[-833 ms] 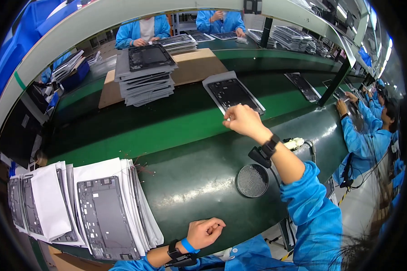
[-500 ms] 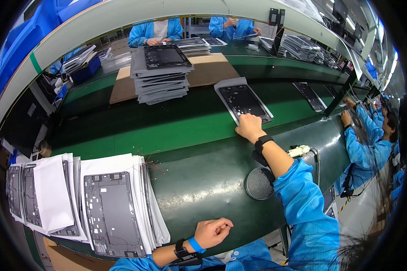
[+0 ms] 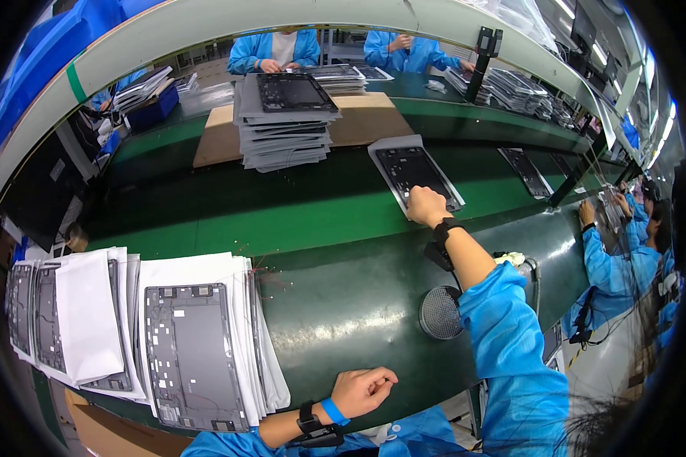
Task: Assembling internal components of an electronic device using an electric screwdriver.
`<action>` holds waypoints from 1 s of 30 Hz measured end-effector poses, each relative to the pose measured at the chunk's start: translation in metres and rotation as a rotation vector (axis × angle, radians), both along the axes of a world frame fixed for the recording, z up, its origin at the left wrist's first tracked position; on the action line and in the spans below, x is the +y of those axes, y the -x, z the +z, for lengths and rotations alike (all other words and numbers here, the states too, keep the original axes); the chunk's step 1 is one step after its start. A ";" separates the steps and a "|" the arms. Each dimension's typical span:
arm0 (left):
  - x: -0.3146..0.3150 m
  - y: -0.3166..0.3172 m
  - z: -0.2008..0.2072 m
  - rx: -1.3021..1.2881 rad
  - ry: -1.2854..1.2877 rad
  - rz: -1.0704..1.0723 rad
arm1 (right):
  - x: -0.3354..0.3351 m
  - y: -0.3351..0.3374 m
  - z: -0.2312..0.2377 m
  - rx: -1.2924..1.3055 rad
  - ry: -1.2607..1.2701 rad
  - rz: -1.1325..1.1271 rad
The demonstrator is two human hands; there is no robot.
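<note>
We see the right hand point(image 3: 427, 206) stretched forward across the green workbench point(image 3: 343, 305) to the conveyor belt point(image 3: 282, 221) behind it. Its fingers are curled down and rest on the near edge of a flat dark panel point(image 3: 415, 174), which lies on a grey backing sheet on the belt. Whether the fingers actually grip the panel edge or only press on it, we cannot tell.

The left hand point(image 3: 362, 390) sits at the near edge of the workbench, loosely closed into a fist and holding nothing. It lies just beside the right edge of a stack of grey panels point(image 3: 198, 350) interleaved with white sheets, at the near left corner of the bench. A second stack point(image 3: 61, 320) of the same kind lies further left.

A round perforated grille point(image 3: 440, 312) is set into the bench near the right forearm. Across the belt, a tall pile of grey panels point(image 3: 286, 118) stands on a cardboard sheet point(image 3: 358, 122). Further panels point(image 3: 526, 171) lie to the right on the belt.
</note>
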State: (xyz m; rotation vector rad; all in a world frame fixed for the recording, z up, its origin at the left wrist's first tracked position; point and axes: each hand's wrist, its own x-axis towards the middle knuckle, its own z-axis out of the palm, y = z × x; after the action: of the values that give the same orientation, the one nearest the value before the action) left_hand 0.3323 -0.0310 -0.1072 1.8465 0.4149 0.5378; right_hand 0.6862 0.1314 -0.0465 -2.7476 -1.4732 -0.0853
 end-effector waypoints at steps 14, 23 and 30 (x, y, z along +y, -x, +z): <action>0.000 0.000 0.000 0.002 0.002 0.000 | -0.017 -0.033 -0.005 0.410 -0.260 0.120; 0.000 -0.001 -0.001 0.026 -0.009 -0.002 | -0.062 -0.120 -0.025 0.353 -0.458 -0.541; 0.001 -0.002 -0.005 0.028 0.008 -0.022 | -0.049 -0.153 -0.050 0.388 -0.412 -0.484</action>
State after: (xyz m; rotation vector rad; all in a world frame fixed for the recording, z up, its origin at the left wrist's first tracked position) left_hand 0.3347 -0.0304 -0.1118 1.8502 0.4146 0.4951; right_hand 0.8392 0.0820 -0.0966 -2.5190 -0.6039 0.1177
